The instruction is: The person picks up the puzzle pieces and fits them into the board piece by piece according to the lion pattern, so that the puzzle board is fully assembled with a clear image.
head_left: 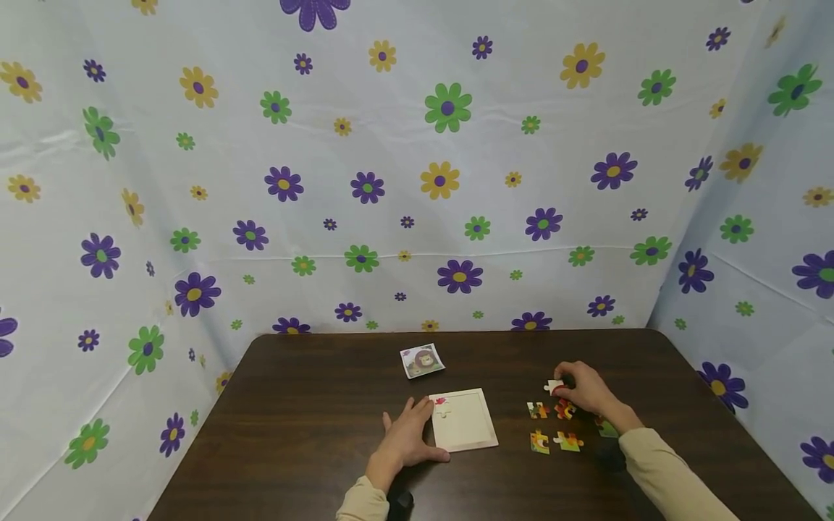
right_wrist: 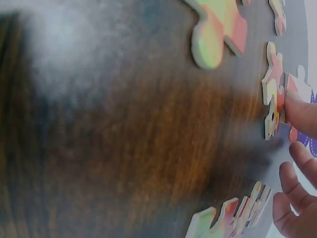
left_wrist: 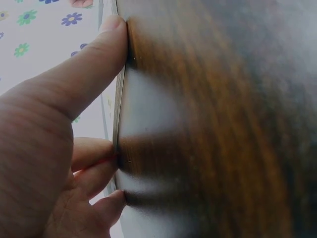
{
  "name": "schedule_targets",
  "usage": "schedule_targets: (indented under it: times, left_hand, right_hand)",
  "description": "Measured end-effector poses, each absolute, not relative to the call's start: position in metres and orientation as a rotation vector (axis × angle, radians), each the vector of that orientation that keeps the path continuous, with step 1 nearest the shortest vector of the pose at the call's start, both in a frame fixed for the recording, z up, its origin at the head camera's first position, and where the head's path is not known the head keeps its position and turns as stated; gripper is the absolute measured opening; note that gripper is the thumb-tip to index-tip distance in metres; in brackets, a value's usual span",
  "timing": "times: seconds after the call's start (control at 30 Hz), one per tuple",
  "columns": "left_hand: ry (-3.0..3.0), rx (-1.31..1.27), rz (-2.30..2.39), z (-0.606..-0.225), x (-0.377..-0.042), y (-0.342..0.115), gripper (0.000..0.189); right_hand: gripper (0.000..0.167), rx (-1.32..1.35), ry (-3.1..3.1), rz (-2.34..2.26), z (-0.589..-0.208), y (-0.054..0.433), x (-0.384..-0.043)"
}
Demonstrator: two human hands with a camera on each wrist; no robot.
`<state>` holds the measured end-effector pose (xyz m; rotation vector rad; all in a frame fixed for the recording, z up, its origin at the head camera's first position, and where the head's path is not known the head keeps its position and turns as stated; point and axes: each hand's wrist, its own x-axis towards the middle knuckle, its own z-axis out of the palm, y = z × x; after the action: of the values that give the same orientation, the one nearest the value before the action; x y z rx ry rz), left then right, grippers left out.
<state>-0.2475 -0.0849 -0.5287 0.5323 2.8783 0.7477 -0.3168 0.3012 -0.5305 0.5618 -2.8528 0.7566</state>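
A square wooden puzzle tray lies on the table, with a pale puzzle piece bearing a pink patch at its upper left corner. My left hand rests along the tray's left side, fingers spread and thumb at the lower corner. In the left wrist view, the thumb and fingertips touch the tabletop. Over on the right, my right hand pinches a white and red puzzle piece between thumb and fingers. In the right wrist view, this piece stands tilted, partly covered by a fingertip.
Several loose puzzle pieces in orange, yellow and green lie below the right hand. A green piece sits partly under the right wrist. Behind the tray lies a small picture card showing a lion. A flowered curtain surrounds the dark table.
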Motion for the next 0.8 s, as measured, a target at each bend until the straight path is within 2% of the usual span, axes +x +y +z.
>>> schedule_targets:
  times: [0.3,0.47,0.7,0.8]
  left_hand:
    - [2.874,0.538,0.740,-0.531,-0.248,-0.085,0.097]
    - [2.888,0.542,0.745,-0.530,-0.249,-0.087,0.097]
    - [2.874,0.531,0.725,-0.531,-0.247,-0.087,0.097]
    - [2.883,0.536,0.724,-0.531,-0.247,-0.086,0.097]
  right_hand:
    - [0.011,0.537,-2.878,0.912,-0.516,0.292,-0.312]
    - [0.005,0.560,-2.830,1.155,-0.504,0.271,-0.316]
    - [0.015,0.585,-2.716,1.718,-0.492,0.229,-0.311]
    - [0.017,0.581,-2.674,1.805,-0.490,0.213,-0.309]
